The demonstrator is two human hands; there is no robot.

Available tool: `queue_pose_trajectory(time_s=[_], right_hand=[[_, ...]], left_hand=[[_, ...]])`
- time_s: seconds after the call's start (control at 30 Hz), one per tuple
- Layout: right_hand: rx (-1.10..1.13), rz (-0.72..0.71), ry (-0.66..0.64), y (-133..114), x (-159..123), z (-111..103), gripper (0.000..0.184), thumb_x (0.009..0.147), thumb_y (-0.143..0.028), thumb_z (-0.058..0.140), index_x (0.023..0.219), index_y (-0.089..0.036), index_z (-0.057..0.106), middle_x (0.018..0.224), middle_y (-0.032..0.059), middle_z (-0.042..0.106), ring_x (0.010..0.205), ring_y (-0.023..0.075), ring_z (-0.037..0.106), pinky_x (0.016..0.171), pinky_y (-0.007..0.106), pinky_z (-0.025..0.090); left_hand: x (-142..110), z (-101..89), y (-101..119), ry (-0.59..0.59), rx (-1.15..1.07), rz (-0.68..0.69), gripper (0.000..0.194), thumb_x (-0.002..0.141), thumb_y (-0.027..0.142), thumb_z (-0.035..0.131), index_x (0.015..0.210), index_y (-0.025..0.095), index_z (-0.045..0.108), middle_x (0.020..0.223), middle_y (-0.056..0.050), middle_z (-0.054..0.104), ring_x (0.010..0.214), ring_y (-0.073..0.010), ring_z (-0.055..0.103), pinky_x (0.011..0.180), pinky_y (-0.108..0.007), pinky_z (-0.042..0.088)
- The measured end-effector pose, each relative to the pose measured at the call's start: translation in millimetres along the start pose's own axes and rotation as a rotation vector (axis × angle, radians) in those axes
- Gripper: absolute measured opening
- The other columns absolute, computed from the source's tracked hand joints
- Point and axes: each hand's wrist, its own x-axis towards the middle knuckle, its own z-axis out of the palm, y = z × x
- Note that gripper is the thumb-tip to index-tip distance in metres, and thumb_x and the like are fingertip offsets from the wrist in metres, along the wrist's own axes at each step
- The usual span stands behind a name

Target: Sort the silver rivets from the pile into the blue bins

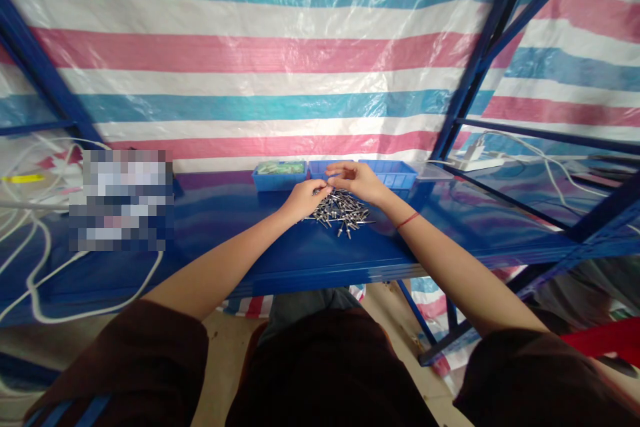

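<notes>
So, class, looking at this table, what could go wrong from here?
The rivet-like metal pieces lie in a loose pile on the blue table, so a nudge from the left hand or right hand might scatter some over the front edge.

The bin of pale green items sits behind the pile, to its left, so a flicked piece could land inside.

A white cable loops near the left forearm, so a sweeping arm might snag it.

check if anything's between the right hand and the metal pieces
Nothing visible blocks the right hand; it is right by the pile of metal pieces. The left hand is at the pile's left side, and the blue bins stand behind the pile.
</notes>
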Motion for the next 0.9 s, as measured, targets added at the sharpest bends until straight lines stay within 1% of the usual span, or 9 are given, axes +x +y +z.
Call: queue_pose_trajectory(time_s=[0.1, 0.17, 0.27, 0.4, 0.53, 0.67, 0.77, 0.83, 0.9], right_hand=[[-0.119, -0.022, -0.013, -2.0, -1.0, -0.9, 0.031, 0.069, -0.036, 0.068, 0.088, -0.013, 0.068, 0.087, 0.0086, 0.070, 0.074, 0.0161, 0.063, 0.070, 0.032, 0.050], [-0.146, -0.040, -0.035, -2.0, -1.2, -1.4, 0.030, 0.070, -0.039, 0.066, 0.084, -0.013, 0.068, 0.079, 0.0065, 0.070, 0.070, 0.0148, 0.061, 0.069, 0.030, 0.049], [-0.146, -0.064, -0.037, -0.3, -0.6, -1.0, 0.030, 0.070, -0.041, 0.066, 0.082, -0.013, 0.068, 0.077, 0.0054, 0.068, 0.068, 0.0134, 0.059, 0.069, 0.030, 0.047], [-0.134, -0.098, -0.019, 1.4, 0.2, 1.0, 0.028, 0.070, -0.039, 0.066, 0.081, -0.014, 0.067, 0.077, 0.0052, 0.068, 0.069, 0.0134, 0.058, 0.070, 0.029, 0.046], [-0.182, -0.142, -0.002, -0.5, -0.6, 1.8, 0.024, 0.073, -0.036, 0.063, 0.082, -0.015, 0.067, 0.083, 0.0061, 0.067, 0.072, 0.0138, 0.058, 0.067, 0.028, 0.046], [-0.370, -0.204, 0.067, -1.8, -2.1, 0.0, 0.018, 0.077, -0.031, 0.059, 0.082, -0.016, 0.068, 0.089, 0.0067, 0.065, 0.074, 0.0139, 0.057, 0.065, 0.028, 0.045], [-0.501, -0.253, 0.089, 0.3, -2.5, -1.3, 0.016, 0.078, -0.028, 0.057, 0.082, -0.016, 0.068, 0.088, 0.0068, 0.063, 0.068, 0.0124, 0.055, 0.066, 0.028, 0.044], [-0.569, -0.260, 0.077, 2.1, -2.0, -1.9, 0.017, 0.080, -0.027, 0.056, 0.081, -0.015, 0.068, 0.085, 0.0067, 0.063, 0.065, 0.0121, 0.053, 0.066, 0.028, 0.044], [-0.616, -0.223, 0.089, 3.3, -0.7, -3.3, 0.018, 0.081, -0.027, 0.054, 0.080, -0.015, 0.068, 0.082, 0.0069, 0.064, 0.065, 0.0129, 0.054, 0.067, 0.028, 0.043]], left_hand=[[-0.3, -0.4, 1.7, -0.012, -0.023, -0.008, 0.026, 0.083, 0.035, 0.046, 0.083, 0.018, 0.065, 0.081, -0.001, 0.068, 0.078, -0.0183, 0.059, 0.074, -0.029, 0.044], [-0.1, 0.2, 2.2, -0.019, -0.028, -0.014, 0.026, 0.083, 0.035, 0.047, 0.082, 0.017, 0.065, 0.078, -0.001, 0.067, 0.075, -0.0181, 0.058, 0.072, -0.029, 0.044], [0.3, 1.2, 2.3, -0.024, -0.035, -0.022, 0.026, 0.083, 0.034, 0.046, 0.080, 0.016, 0.065, 0.075, -0.001, 0.066, 0.074, -0.0179, 0.058, 0.071, -0.028, 0.043], [0.6, 1.7, 2.2, -0.014, -0.058, -0.038, 0.025, 0.084, 0.032, 0.046, 0.081, 0.015, 0.064, 0.079, -0.002, 0.067, 0.076, -0.0178, 0.059, 0.073, -0.028, 0.044], [1.0, 1.4, -0.1, 0.053, -0.091, -0.037, 0.022, 0.083, 0.032, 0.050, 0.082, 0.016, 0.064, 0.085, -0.004, 0.068, 0.081, -0.0175, 0.060, 0.077, -0.029, 0.045], [1.1, -0.4, -2.7, 0.152, -0.049, -0.028, 0.018, 0.081, 0.031, 0.054, 0.083, 0.017, 0.065, 0.087, -0.004, 0.067, 0.085, -0.0173, 0.060, 0.079, -0.030, 0.046], [0.7, -2.2, -2.7, 0.194, -0.006, -0.024, 0.019, 0.082, 0.032, 0.054, 0.083, 0.018, 0.065, 0.086, -0.005, 0.067, 0.084, -0.0173, 0.060, 0.079, -0.030, 0.046], [0.8, -2.3, -2.6, 0.205, -0.005, -0.014, 0.020, 0.082, 0.032, 0.053, 0.086, 0.017, 0.066, 0.087, -0.005, 0.067, 0.084, -0.0174, 0.061, 0.080, -0.031, 0.047], [1.4, -1.1, -2.9, 0.224, -0.029, -0.007, 0.022, 0.083, 0.033, 0.054, 0.093, 0.017, 0.065, 0.090, -0.006, 0.067, 0.085, -0.0175, 0.061, 0.080, -0.031, 0.047]])
